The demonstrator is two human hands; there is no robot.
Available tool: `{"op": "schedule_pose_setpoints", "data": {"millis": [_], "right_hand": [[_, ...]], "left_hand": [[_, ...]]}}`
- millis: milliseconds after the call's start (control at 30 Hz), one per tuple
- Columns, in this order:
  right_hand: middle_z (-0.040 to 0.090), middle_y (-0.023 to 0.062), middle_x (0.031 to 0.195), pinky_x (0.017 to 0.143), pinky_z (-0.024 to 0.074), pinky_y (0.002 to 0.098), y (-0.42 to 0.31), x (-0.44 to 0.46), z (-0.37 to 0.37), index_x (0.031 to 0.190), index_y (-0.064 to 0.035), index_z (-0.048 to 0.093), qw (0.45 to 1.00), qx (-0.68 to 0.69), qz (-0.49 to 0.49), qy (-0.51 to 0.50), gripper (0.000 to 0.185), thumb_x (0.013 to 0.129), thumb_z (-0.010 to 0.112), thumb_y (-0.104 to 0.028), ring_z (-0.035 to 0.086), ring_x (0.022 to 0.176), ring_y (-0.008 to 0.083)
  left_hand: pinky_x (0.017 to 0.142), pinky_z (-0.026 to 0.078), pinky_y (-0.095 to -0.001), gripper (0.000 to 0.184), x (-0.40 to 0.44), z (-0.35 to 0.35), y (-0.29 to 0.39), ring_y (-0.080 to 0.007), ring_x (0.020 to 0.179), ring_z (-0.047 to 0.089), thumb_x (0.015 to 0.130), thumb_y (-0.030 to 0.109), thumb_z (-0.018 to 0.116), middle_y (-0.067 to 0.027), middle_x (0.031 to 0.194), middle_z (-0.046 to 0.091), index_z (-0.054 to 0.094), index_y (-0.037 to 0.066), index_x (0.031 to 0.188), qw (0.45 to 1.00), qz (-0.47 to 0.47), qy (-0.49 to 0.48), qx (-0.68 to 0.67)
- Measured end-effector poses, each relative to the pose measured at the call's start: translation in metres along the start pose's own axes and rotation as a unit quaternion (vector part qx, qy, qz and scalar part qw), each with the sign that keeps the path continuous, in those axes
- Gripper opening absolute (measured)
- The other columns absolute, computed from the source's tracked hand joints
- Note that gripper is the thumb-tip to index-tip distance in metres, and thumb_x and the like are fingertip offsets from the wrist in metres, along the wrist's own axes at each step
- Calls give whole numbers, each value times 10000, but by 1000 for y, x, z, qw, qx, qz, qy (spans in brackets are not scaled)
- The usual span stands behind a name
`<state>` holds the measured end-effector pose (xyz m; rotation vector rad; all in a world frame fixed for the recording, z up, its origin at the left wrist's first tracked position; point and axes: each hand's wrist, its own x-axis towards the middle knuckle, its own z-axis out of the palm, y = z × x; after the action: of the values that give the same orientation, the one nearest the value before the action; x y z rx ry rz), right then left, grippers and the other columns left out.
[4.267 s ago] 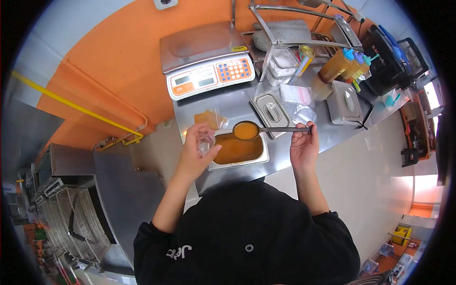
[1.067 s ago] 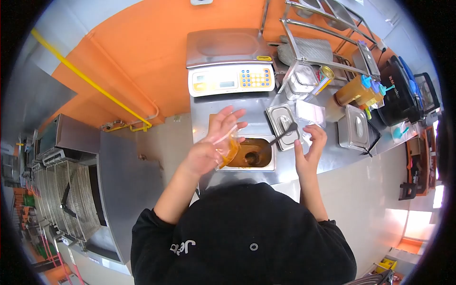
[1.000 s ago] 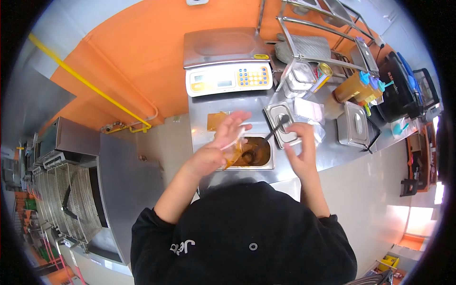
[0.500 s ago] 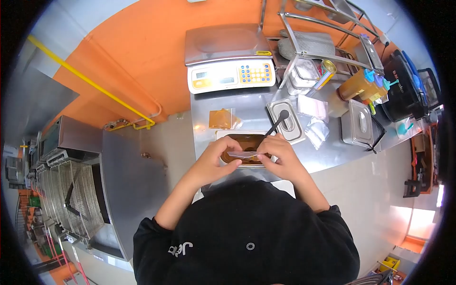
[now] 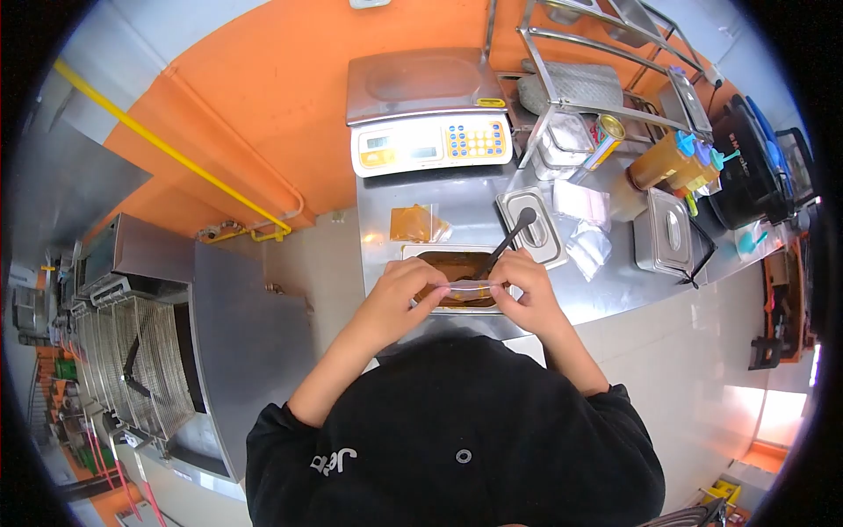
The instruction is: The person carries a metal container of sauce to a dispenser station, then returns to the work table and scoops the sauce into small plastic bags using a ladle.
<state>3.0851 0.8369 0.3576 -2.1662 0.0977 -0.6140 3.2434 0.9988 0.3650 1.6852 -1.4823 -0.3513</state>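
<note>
My left hand (image 5: 397, 297) pinches one end of the mouth of a small clear plastic bag (image 5: 471, 287). At the other end, my right hand (image 5: 531, 294) grips it between thumb and fingers. The bag is held stretched between both hands, above a steel pan (image 5: 413, 250) of brown sauce (image 5: 450, 263). A black ladle (image 5: 525, 218) leans out of the pan, its far end over a steel lid (image 5: 546, 237). Behind the pan lies a flat clear bag filled with orange-brown sauce (image 5: 411, 224).
A white weighing scale (image 5: 430, 145) stands at the back of the steel table (image 5: 373, 198). Clear bags (image 5: 581, 204) lie right of the lid. Farther right are a lidded steel container (image 5: 665, 233) and sauce bottles (image 5: 659, 167). Fryer baskets (image 5: 149, 369) are at the left.
My left fingers have closed from a wider spread onto the bag's edge. The bag has shifted slightly right, and my right hand has turned a little. The whole view has moved slightly.
</note>
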Motion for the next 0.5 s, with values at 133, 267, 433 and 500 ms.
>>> {"op": "schedule_pose_setpoints", "data": {"millis": [133,267,433,500], "right_hand": [[524,14,740,672,306,329,-21,10,1,753,-98,531,997,-78,-22,6,151,660,645,-135,477,727,203],[527,-24,737,657,292,326,-22,8,6,758,-139,550,983,-166,-45,-58,155,687,675,-197,466,729,179],[516,-30,690,642,289,325,-21,8,4,743,-142,553,977,-177,-72,-96,85,736,637,-155,473,697,164],[524,-20,674,645,296,320,-21,9,-1,733,-132,549,984,-142,-57,-96,83,738,631,-138,488,680,168]], "left_hand": [[755,379,-331,77,2,4,4,-216,783,556,765,92,636,-47,791,587,580,68,812,999,33,-23,3],[742,329,-329,77,4,7,10,-210,777,526,745,83,628,-35,774,550,569,80,794,996,74,-35,47],[739,321,-329,78,4,1,9,-188,774,525,734,73,620,-16,764,547,563,96,781,991,109,-34,71],[729,312,-323,91,6,-2,9,-169,768,521,726,56,617,3,754,545,554,108,768,989,124,-25,82]]}}
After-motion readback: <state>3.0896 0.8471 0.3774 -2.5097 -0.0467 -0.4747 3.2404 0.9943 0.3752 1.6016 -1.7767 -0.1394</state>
